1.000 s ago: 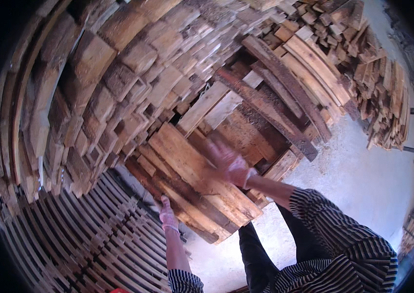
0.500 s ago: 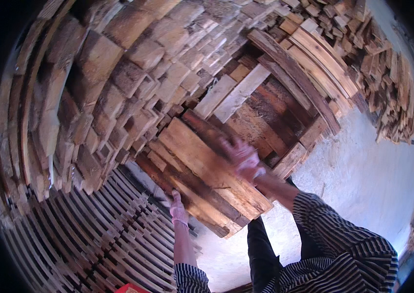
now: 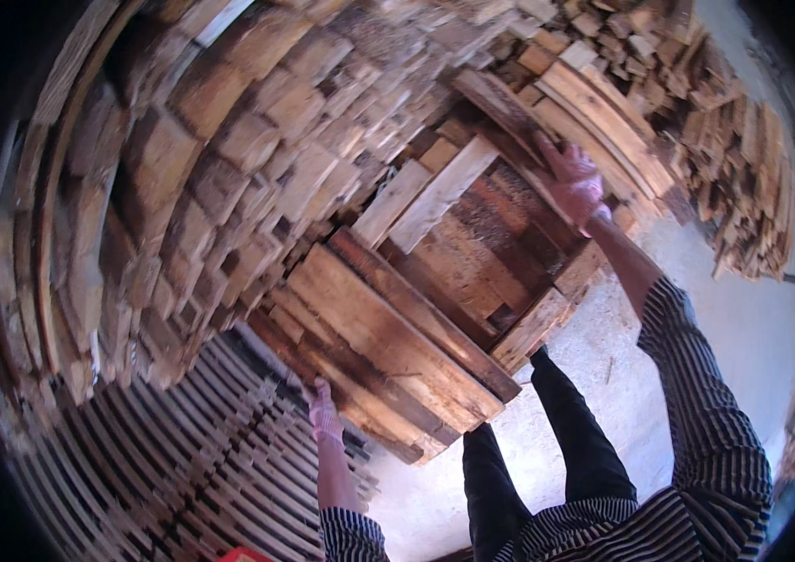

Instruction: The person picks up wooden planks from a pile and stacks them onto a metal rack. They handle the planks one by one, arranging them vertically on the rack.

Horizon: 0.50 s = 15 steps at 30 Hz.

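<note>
My left hand (image 3: pixel 325 412), in a pinkish glove, is against the left side of a row of rough wooden boards (image 3: pixel 383 332). It is seen edge-on, its visible fingers stretched upward and the rest hidden by the wood. Farther right, my right hand (image 3: pixel 573 183), gloved alike, is closed over a dark wooden plank (image 3: pixel 502 108) on the far right side of the stack. Between the hands, a dark reddish plank (image 3: pixel 421 309) lies along the row's right edge. Beyond it is a recessed bed of boards (image 3: pixel 482 244), with a pale board (image 3: pixel 444 197) across its far side.
A high wall of stacked timber ends (image 3: pixel 257 131) rises at the left and far side. Spaced slats (image 3: pixel 182 459) lie at lower left. Long light planks (image 3: pixel 594 122) and a heap of offcuts (image 3: pixel 744 178) stand at the right, beside pale floor (image 3: pixel 688 290).
My right hand has moved from the row of boards up and right to the dark far plank. The reddish plank beside the row now shows uncovered. My left hand stays by the row's left side.
</note>
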Motion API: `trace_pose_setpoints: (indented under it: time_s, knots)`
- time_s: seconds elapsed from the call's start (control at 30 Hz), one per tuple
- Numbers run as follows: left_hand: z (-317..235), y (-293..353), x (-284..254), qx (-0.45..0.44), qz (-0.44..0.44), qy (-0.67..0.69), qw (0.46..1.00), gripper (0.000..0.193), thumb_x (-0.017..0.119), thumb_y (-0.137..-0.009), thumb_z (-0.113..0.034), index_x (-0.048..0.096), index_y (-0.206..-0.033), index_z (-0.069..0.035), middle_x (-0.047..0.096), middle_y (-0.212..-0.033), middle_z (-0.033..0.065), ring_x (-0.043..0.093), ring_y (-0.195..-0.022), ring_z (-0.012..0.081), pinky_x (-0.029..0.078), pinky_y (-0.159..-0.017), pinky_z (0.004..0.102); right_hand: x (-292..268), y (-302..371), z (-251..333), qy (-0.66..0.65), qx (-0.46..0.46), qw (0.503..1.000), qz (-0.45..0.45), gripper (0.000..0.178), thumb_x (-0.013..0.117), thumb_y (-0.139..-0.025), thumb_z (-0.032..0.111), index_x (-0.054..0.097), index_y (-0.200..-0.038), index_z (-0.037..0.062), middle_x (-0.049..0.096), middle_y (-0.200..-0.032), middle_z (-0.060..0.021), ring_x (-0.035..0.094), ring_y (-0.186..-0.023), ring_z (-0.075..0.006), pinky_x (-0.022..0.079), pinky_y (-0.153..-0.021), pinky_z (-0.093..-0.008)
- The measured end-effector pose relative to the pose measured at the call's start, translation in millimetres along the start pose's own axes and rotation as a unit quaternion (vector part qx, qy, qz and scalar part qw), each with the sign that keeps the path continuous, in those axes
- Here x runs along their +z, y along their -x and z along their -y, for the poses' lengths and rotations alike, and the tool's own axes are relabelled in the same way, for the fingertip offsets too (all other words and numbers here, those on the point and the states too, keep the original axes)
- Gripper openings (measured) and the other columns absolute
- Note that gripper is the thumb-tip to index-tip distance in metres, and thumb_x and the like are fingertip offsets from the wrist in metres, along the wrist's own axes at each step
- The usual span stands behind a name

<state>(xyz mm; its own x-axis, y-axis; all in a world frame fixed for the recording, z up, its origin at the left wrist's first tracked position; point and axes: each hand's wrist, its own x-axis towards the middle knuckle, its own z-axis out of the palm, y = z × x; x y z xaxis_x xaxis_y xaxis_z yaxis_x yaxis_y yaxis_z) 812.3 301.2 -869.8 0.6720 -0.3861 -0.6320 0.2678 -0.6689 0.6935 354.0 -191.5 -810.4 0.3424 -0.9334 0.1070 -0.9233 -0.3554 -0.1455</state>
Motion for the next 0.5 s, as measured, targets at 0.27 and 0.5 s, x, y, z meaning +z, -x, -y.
trace_pose_setpoints:
  time_s: [0.27, 0.5]
  knots:
    - [-16, 1, 26, -0.127, -0.006, -0.063, 0.99, 0.101, 0.058, -0.085, -0.076, 0.008, -0.162, -0.033, 0.026, -0.165, 0.0032, 0.03, -0.147, 0.0331, 0.032, -0.11, 0.0621, -20, 107, 149, -0.105, -0.093, 0.985, 0.1, 0.064, 0.073, -0.081, 0.05, 0.058, -0.138, 0.0243, 0.06, -0.109, -0.0143, 0.06, -0.095, -0.0321, 0.05, -0.075, -0.0454]
    - [-12, 3, 5, -0.119, 0.002, -0.209, 0.971, 0.102, 0.057, -0.086, -0.076, 0.004, -0.162, -0.032, 0.023, -0.166, 0.0039, 0.029, -0.148, 0.0339, 0.027, -0.112, 0.0637, 34, 150, 245, -0.201, -0.106, 0.957, 0.182, 0.074, 0.066, -0.085, 0.051, 0.044, -0.149, 0.0204, 0.055, -0.114, -0.0196, 0.057, -0.104, -0.0382, 0.051, -0.082, -0.0482]
